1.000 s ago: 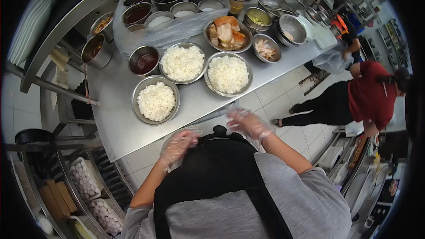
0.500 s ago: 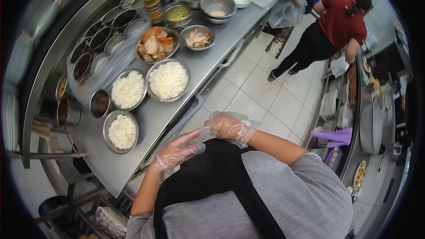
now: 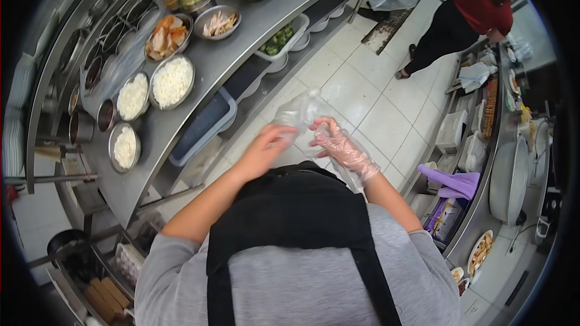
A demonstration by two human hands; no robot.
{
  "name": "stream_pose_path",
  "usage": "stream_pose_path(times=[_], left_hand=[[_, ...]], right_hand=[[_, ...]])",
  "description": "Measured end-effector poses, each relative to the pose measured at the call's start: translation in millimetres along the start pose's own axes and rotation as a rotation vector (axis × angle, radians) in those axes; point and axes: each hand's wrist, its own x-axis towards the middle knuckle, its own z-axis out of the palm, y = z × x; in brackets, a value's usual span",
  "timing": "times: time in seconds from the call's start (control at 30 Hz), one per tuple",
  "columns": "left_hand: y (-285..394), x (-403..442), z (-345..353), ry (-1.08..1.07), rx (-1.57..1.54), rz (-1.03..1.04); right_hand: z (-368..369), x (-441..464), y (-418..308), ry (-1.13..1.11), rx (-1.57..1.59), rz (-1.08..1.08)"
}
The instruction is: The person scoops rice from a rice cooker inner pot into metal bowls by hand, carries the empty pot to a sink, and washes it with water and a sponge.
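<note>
My left hand (image 3: 266, 150) is bare, its blurred fingers stretched out and apart in front of the black apron (image 3: 290, 217). Facing it, my right hand (image 3: 339, 148) wears a clear plastic glove, with its fingers curled. A loose clear plastic glove (image 3: 296, 108), crumpled and see-through, hangs over the floor by the right fingertips, which appear to pinch it. Its exact contact with the fingers is hard to make out. Both hands are off the steel counter.
On the steel counter (image 3: 229, 63) stand bowls of white rice (image 3: 173, 83), a bowl of meat pieces (image 3: 167, 37) and a bowl of shreds (image 3: 219, 23). Below are a blue-grey tub (image 3: 205, 127) and greens (image 3: 278, 41). A person in red (image 3: 477, 3) stands ahead; a purple cloth (image 3: 453, 182) lies right.
The plastic glove has come off my left hand, and the hands have moved apart. The view has shifted, with the counter further left and up. The person in red has turned somewhat.
</note>
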Motion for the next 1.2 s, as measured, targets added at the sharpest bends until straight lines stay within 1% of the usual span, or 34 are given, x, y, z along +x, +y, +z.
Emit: stream_pose_path(times=[0.03, 0.07, 0.1, 0.13, 0.17, 0.2, 0.23, 0.27, 0.3, 0.33, 0.37, 0.4, 0.43, 0.5, 0.53, 0.57, 0.6, 0.63, 0.67, 0.7, 0.77, 0.8, 0.83, 0.87, 0.9, 0.93, 0.97, 1.0, 1.03, 1.1, 1.13, 1.17, 1.2], left_hand=[[-7.2, 11.5, 19.0, -0.061, 0.184, 0.103], [-4.9, 17.9, 33.8, -0.058, 0.182, 0.080], [-0.5, 22.6, 45.8, -0.131, 0.384, 0.078], [2.6, 25.0, 51.0, -0.211, 0.586, 0.081], [3.0, 27.1, 49.4, -0.220, 0.584, 0.071], [3.2, 29.6, 46.0, -0.161, 0.550, 0.123], [12.4, 30.9, 42.6, -0.103, 0.515, 0.177], [24.9, 26.8, 40.1, -0.056, 0.509, 0.083], [27.9, 28.2, 39.7, -0.071, 0.504, 0.079], [29.3, 33.5, 39.5, -0.076, 0.633, 0.378], [29.0, 37.9, 37.7, -0.086, 0.750, 0.693], [27.2, 38.7, 37.7, -0.225, 0.718, 0.726], [21.0, 40.7, 35.2, -0.271, 0.699, 0.780], [3.0, 49.4, 21.2, -0.541, 0.260, 0.396], [-1.6, 51.2, 14.7, -0.528, 0.135, 0.263], [-7.3, 49.7, 5.4, -0.523, 0.024, 0.117], [-13.6, 48.9, -3.2, -0.499, 0.063, 0.090], [-47.3, 49.7, -12.5, -0.520, 0.073, -0.001], [-61.7, 46.9, -22.0, -0.599, 0.010, -0.141], [-71.7, 46.0, -28.9, -0.662, -0.042, -0.293], [-85.1, 49.8, -31.0, -0.620, -0.040, -0.209], [-82.4, 55.9, -28.4, -0.664, -0.033, -0.189], [-75.4, 57.3, -19.0, -0.516, -0.027, -0.091], [-67.9, 59.4, -10.4, -0.363, -0.031, 0.005], [-57.4, 63.5, -0.8, -0.395, -0.029, 0.023], [-43.7, 68.6, 10.3, -0.504, 0.129, 0.333], [-28.5, 72.7, 22.5, -0.599, 0.283, 0.649], [-11.4, 75.3, 34.4, -0.683, 0.355, 0.725], [9.4, 79.4, 40.8, -0.702, 0.352, 0.750], [45.2, 90.4, 62.9, -0.771, 0.601, 0.950], [44.3, 100.6, 76.4, -0.802, 0.493, 0.843], [49.1, 102.1, 94.3, -0.861, 0.479, 0.893], [56.1, 102.5, 110.7, -0.903, 0.126, 0.550]], right_hand=[[11.8, -7.3, -20.0, -0.056, 0.458, 0.154], [14.9, -9.2, -20.7, -0.062, 0.559, 0.210], [18.0, -11.0, -21.5, -0.062, 0.659, 0.267], [12.3, -6.4, -1.9, -0.045, 0.732, 0.246], [5.8, -2.7, 14.1, -0.023, 0.802, 0.219], [-0.5, -1.7, 22.8, 0.185, 0.783, 0.260], [-11.2, -2.1, 34.9, 0.192, 0.787, 0.263], [-22.6, -4.7, 48.2, 0.086, 0.608, 0.221], [-24.7, -6.9, 47.5, -0.017, 0.430, 0.182], [-23.2, -6.5, 44.7, -0.232, 0.209, 0.224], [-10.1, -6.5, 43.4, -0.208, 0.217, 0.230], [7.2, -5.2, 40.0, -0.295, 0.298, 0.225], [21.6, -3.2, 34.3, -0.353, 0.370, 0.209], [39.1, 3.3, 21.5, -0.403, 0.495, 0.146], [42.0, 7.7, 16.8, -0.412, 0.550, 0.100], [49.8, 16.5, 24.8, -0.388, 0.697, 0.113], [54.0, 21.5, 32.6, -0.373, 0.845, 0.110], [51.7, 13.9, 15.1, -0.230, 0.800, 0.089], [52.7, 7.0, -1.5, -0.102, 0.756, 0.077], [54.3, 4.2, 0.2, -0.030, 0.746, 0.052], [63.0, 5.4, 18.0, 0.326, 0.666, 0.055], [70.8, 7.0, 29.5, 0.346, 0.795, -0.086], [76.2, -3.3, 10.3, 0.388, 0.789, -0.106], [84.3, -14.4, -10.2, 0.465, 0.760, 0.016], [85.8, -19.9, -11.5, 0.518, 0.745, 0.070], [87.5, -25.5, -12.9, 0.569, 0.731, 0.125], [82.7, -27.9, 7.8, 0.371, 0.875, 0.062], [74.5, -31.9, 20.5, 0.164, 1.007, -0.005], [63.9, -40.1, 23.3, 0.189, 0.998, -0.023], [39.1, -66.0, 29.4, 0.286, 1.041, 0.050], [31.5, -73.4, 28.0, 0.303, 1.060, -0.010], [23.6, -79.3, 31.1, 0.314, 0.942, -0.060], [13.1, -85.2, 34.1, 0.339, 0.822, -0.102]])
